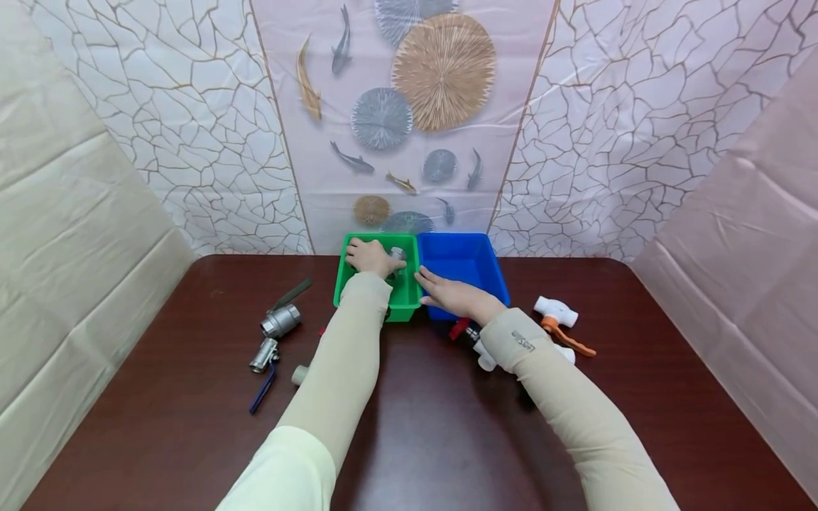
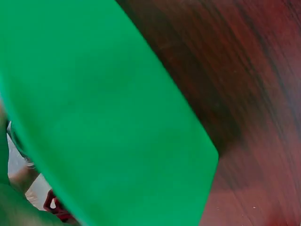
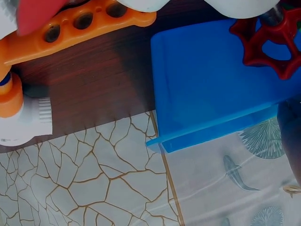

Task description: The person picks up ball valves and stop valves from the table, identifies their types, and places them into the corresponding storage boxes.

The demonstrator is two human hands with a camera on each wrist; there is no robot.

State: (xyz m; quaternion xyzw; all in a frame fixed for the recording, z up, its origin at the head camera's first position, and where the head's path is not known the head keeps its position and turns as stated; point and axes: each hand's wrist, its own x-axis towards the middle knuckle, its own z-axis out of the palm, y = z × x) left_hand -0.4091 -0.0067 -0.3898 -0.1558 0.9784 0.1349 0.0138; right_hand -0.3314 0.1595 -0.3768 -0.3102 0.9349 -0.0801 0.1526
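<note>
My left hand [image 1: 371, 258] reaches down into the green bin [image 1: 404, 313], with its thumb stretched to the right against a grey metal fitting [image 1: 397, 253]. Its fingertips are hidden inside the bin, so any hold is unclear. Over the near left corner of the blue bin [image 1: 488, 273] is my right hand [image 1: 455, 296], fingers straight and pointing at the green bin's rim, holding nothing visible. In the left wrist view the green bin's outer wall [image 2: 117, 122] fills much of the picture. The right wrist view shows the blue bin's side [image 3: 202, 84] and a red handwheel [image 3: 277, 44].
On the left lie a large metal ball valve [image 1: 281, 321] and a smaller blue-handled valve [image 1: 263, 355]. A grey pipe end [image 1: 299, 375] shows beside my left sleeve. A white valve with an orange lever [image 1: 556, 311] lies right; other white fittings [image 1: 486, 358] are partly under my right forearm.
</note>
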